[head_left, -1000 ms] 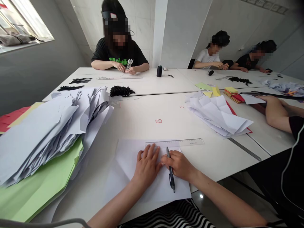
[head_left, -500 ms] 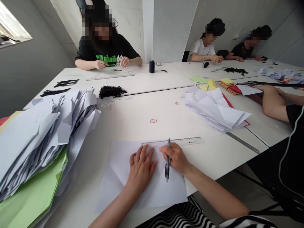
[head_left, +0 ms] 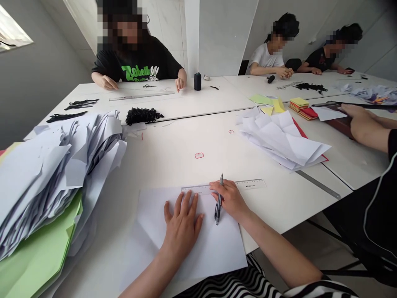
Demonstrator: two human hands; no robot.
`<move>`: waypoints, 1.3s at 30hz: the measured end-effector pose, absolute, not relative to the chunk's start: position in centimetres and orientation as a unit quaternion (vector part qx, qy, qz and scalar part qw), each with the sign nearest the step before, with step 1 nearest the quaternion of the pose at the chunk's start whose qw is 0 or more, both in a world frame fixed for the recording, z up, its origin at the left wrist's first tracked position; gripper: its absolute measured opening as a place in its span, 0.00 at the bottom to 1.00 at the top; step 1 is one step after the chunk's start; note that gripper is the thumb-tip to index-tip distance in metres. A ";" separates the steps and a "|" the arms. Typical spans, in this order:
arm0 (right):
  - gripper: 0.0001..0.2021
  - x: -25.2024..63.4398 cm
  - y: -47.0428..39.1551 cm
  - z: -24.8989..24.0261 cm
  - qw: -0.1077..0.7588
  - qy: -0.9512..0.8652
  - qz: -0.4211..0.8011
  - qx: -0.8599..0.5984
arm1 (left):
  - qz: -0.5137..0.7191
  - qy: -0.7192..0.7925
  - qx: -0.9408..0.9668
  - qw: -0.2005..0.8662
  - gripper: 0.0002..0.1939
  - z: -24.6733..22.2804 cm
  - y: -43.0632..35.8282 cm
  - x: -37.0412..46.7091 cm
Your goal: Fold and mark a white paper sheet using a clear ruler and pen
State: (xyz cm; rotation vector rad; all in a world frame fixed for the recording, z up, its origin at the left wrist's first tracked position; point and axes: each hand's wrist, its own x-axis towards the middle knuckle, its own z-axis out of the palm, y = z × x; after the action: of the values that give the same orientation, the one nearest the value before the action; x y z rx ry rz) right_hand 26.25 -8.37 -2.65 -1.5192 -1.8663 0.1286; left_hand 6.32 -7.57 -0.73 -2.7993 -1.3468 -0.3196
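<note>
At the lower centre of the frame, a plain white paper sheet [head_left: 223, 252] lies flat, faintly creased at its left. A straight transparent plastic ruler [head_left: 252, 184] lies along its top edge and extends past it rightward. The left hand [head_left: 182, 227] is flat, fingers spread, gripping nothing, fingertips at the ruler. The right hand [head_left: 231, 199] is curled, a slim dark grey pen [head_left: 218, 207] held between its fingers, point upward. This hand hides the ruler's middle. The white table [head_left: 161, 157] extends toward a grey wall [head_left: 56, 70]; the left edge crops a white paper pile [head_left: 27, 178].
</note>
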 end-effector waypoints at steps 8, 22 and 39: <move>0.11 26.5 -8.3 -3.0 0.374 -0.723 0.059 -0.578 | -0.107 -0.432 -0.895 -0.003 0.26 -0.7 -7.5 6.2; 0.13 26.5 -8.4 -2.9 0.364 -0.719 0.050 -0.590 | -0.111 -0.419 -0.901 -0.011 0.27 -0.7 -7.2 5.8; 0.13 26.5 -8.3 -3.1 0.372 -0.714 0.048 -0.591 | -0.096 -0.419 -0.903 -0.013 0.26 -0.7 -7.1 5.9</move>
State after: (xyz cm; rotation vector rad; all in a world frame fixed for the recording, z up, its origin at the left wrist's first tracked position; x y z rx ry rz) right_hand 26.46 -8.26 -3.09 -1.5154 -1.8311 0.1241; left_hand 5.89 -7.13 -0.73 -2.8599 -1.3267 -0.3045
